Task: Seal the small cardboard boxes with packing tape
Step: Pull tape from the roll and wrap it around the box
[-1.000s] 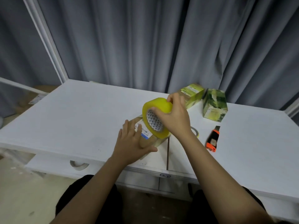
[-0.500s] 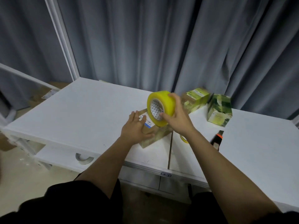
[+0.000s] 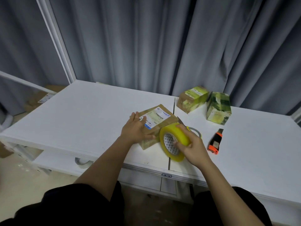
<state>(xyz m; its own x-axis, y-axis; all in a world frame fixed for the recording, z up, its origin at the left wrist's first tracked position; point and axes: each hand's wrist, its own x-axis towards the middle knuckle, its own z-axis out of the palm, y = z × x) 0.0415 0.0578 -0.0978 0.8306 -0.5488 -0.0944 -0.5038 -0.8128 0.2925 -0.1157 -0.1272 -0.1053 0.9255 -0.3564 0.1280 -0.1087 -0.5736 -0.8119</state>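
Observation:
A small brown cardboard box (image 3: pixel 160 121) with a white shipping label lies on the white table (image 3: pixel 81 115) near its front edge. My left hand (image 3: pixel 135 129) rests flat on the box's left part, fingers straight. My right hand (image 3: pixel 191 145) grips a yellow roll of packing tape (image 3: pixel 173 141) held on edge at the box's near right corner. Whether a strip of tape runs from the roll to the box cannot be told.
Two green printed boxes (image 3: pixel 193 98) (image 3: pixel 219 110) stand at the back right by the grey curtain. An orange and black box cutter (image 3: pixel 215 141) lies right of my hand. A thin second tape ring (image 3: pixel 196 131) peeks out behind the roll. A seam (image 3: pixel 174 103) splits the tabletop.
My right hand has brought the tape roll down from above the box's top to its near right corner, closer to me. My left hand stays on the box. The camera has tilted.

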